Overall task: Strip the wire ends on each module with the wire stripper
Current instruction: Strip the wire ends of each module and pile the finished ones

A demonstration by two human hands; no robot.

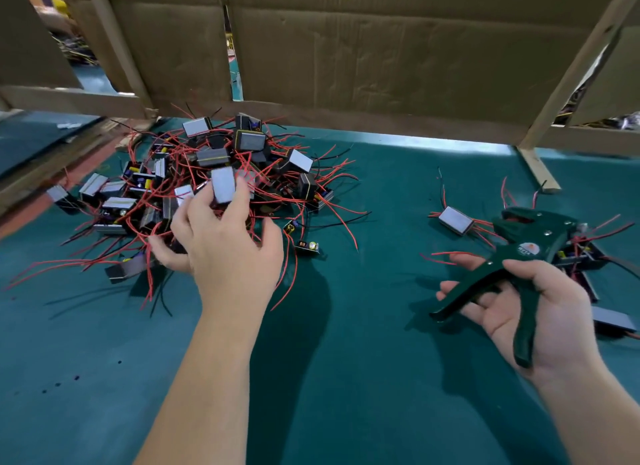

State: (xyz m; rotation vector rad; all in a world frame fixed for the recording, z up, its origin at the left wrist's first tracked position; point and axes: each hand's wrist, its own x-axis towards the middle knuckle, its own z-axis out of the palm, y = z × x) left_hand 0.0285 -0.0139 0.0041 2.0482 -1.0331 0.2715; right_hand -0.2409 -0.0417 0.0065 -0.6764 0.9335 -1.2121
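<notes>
A person's left hand (228,246) lies over a tangled pile of modules (207,163) with red and black wires on the green bench (346,360), fingertips pinching one grey-topped module (223,189). The right hand (540,312), palm up, grips a dark green wire stripper (519,253), handles spread, near a few separate modules (455,220).

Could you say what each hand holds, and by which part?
Right hand: wire stripper, by its handles; left hand: a module, by its lower end.
</notes>
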